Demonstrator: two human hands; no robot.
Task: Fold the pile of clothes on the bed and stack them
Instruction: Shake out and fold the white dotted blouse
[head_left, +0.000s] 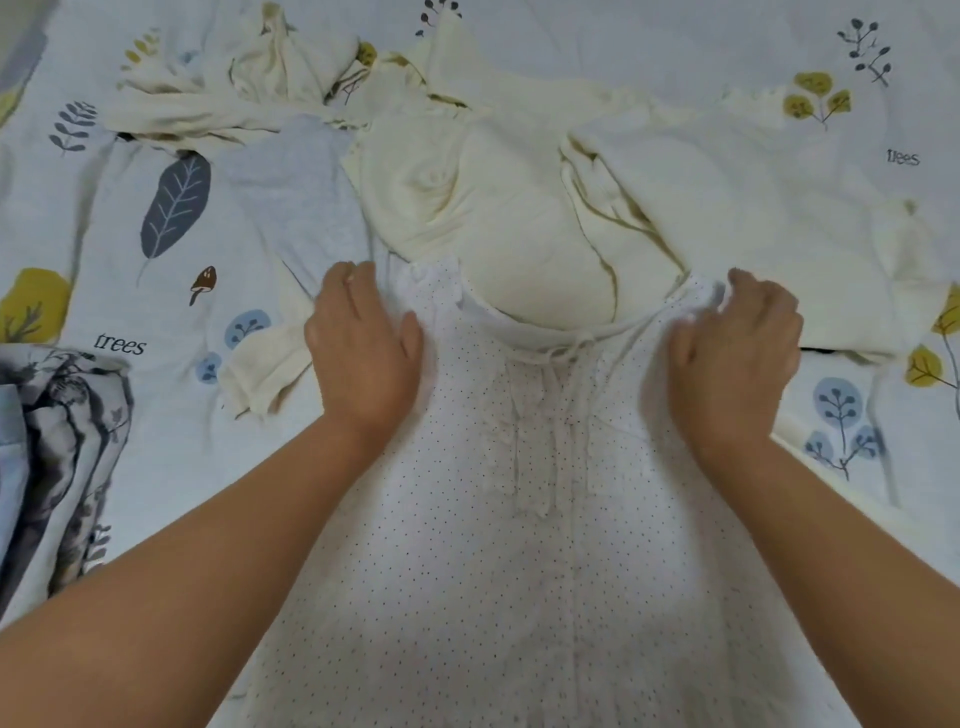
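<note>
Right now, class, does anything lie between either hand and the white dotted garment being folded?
Nothing visible does. The left hand and right hand already hold the shoulders of the white dotted garment; the cream clothes pile lies beyond its neckline.

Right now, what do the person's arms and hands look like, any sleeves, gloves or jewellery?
Both forearms are bare up to the frame edge, with no sleeve in view. The left hand and right hand wear no gloves, and no ring, watch or bracelet shows.

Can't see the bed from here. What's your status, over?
Left hand and right hand gripping dotted white garment at shoulders. Garment flat, unfolded. Cream clothes pile crowding the neckline.
</note>
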